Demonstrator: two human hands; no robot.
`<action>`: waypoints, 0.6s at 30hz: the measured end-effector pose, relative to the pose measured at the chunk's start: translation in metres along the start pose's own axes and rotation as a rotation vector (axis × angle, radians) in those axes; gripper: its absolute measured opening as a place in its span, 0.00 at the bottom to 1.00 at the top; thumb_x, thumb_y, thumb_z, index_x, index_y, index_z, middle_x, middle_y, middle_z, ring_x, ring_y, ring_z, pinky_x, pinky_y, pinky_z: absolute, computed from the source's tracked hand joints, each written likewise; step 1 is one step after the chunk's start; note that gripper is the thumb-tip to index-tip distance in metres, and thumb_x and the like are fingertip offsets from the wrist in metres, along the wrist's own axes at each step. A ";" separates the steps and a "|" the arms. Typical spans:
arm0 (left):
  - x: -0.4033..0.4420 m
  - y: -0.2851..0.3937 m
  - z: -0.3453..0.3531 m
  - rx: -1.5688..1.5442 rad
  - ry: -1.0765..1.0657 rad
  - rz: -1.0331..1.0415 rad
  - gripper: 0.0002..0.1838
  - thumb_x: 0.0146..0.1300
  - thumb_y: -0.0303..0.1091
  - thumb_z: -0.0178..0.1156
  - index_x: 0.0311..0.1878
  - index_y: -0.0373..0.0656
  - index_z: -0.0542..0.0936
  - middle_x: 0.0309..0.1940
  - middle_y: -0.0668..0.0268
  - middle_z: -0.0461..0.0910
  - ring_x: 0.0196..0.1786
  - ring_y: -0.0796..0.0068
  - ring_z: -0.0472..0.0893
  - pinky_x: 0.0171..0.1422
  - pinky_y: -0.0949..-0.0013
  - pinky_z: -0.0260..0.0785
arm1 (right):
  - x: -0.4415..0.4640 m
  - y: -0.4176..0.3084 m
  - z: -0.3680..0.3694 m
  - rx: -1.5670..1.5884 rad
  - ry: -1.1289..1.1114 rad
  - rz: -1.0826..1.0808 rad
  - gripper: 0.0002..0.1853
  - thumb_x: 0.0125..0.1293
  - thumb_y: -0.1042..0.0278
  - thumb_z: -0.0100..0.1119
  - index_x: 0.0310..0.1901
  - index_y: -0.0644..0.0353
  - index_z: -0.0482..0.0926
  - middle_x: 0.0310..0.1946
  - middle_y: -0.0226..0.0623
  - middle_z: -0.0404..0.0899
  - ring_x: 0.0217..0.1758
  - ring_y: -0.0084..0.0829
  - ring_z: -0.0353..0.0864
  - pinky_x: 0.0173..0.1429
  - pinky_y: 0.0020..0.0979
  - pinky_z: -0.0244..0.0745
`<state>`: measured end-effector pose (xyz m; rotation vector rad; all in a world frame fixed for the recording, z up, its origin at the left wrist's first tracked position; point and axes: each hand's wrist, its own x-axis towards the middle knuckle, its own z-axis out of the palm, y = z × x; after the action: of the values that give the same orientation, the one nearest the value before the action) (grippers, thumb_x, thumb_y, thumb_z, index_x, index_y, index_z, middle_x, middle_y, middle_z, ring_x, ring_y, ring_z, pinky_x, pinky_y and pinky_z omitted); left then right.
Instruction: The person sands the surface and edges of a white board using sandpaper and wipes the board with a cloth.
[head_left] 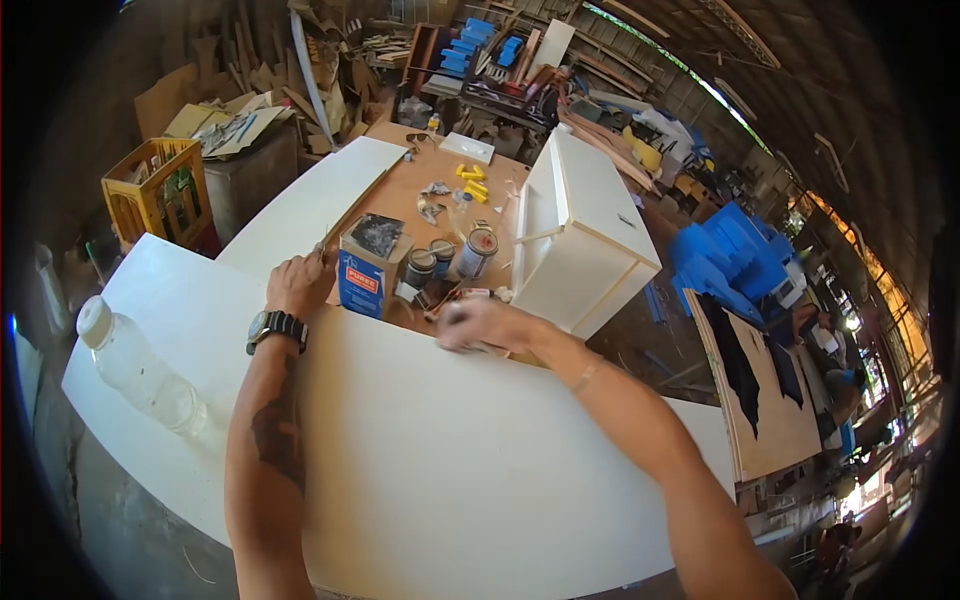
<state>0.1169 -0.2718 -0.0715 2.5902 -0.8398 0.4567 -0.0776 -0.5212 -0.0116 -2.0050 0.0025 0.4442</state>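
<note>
My left hand (298, 285), with a watch on its wrist, is closed at the far edge of a large white panel (480, 450). A thin tool with a narrow metal tip (324, 240) sticks up from its fingers; its exact kind is unclear. Beside that hand stands a blue-labelled square tin (366, 275). My right hand (485, 325) is curled palm-down at the panel's far edge, smeared by motion, and what lies under its fingers is hidden. Just beyond are several small cans, one a labelled tin (477, 252).
A clear plastic bottle (140, 370) lies on the left. A white cabinet box (590, 225) stands at the right of the brown work table (400, 190). Yellow pieces (472, 180) lie farther back. A yellow crate (155, 195) of bottles stands left; blue chairs (730, 255) are at right.
</note>
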 end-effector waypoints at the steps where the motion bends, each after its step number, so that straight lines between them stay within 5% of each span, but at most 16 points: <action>1: -0.002 0.003 -0.005 -0.013 -0.020 -0.023 0.25 0.76 0.51 0.41 0.47 0.41 0.81 0.32 0.49 0.85 0.41 0.49 0.84 0.51 0.52 0.75 | -0.018 0.022 -0.010 0.055 -0.026 0.028 0.09 0.59 0.63 0.68 0.34 0.59 0.80 0.31 0.29 0.79 0.39 0.20 0.75 0.45 0.25 0.70; 6: -0.003 0.016 -0.017 -0.041 -0.117 -0.135 0.28 0.76 0.54 0.39 0.53 0.41 0.80 0.40 0.48 0.85 0.47 0.48 0.83 0.56 0.50 0.73 | -0.086 0.036 -0.035 0.151 0.022 0.191 0.07 0.61 0.66 0.66 0.32 0.57 0.79 0.29 0.27 0.77 0.35 0.19 0.73 0.42 0.24 0.69; 12: 0.003 0.001 0.005 0.088 -0.160 0.131 0.26 0.76 0.55 0.39 0.57 0.47 0.79 0.45 0.50 0.84 0.46 0.47 0.83 0.57 0.50 0.73 | -0.021 0.009 -0.005 -0.046 0.016 0.043 0.11 0.60 0.61 0.69 0.37 0.59 0.81 0.32 0.27 0.78 0.39 0.20 0.75 0.45 0.26 0.70; 15: -0.007 0.023 -0.019 0.032 -0.130 0.043 0.16 0.73 0.41 0.45 0.50 0.44 0.80 0.38 0.53 0.84 0.44 0.51 0.83 0.50 0.49 0.74 | -0.051 0.019 -0.020 -0.062 -0.035 0.149 0.12 0.60 0.59 0.69 0.38 0.58 0.82 0.32 0.26 0.78 0.39 0.21 0.75 0.46 0.26 0.70; 18: -0.001 0.010 0.003 0.029 -0.097 -0.012 0.26 0.76 0.53 0.39 0.51 0.46 0.82 0.43 0.52 0.85 0.42 0.45 0.83 0.52 0.49 0.75 | -0.084 0.042 -0.036 0.029 -0.030 0.206 0.13 0.60 0.57 0.70 0.39 0.57 0.83 0.32 0.26 0.79 0.39 0.21 0.75 0.46 0.27 0.70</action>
<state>0.1110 -0.2799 -0.0719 2.6607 -0.8552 0.3449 -0.1528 -0.5877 -0.0077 -1.9777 0.1969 0.6016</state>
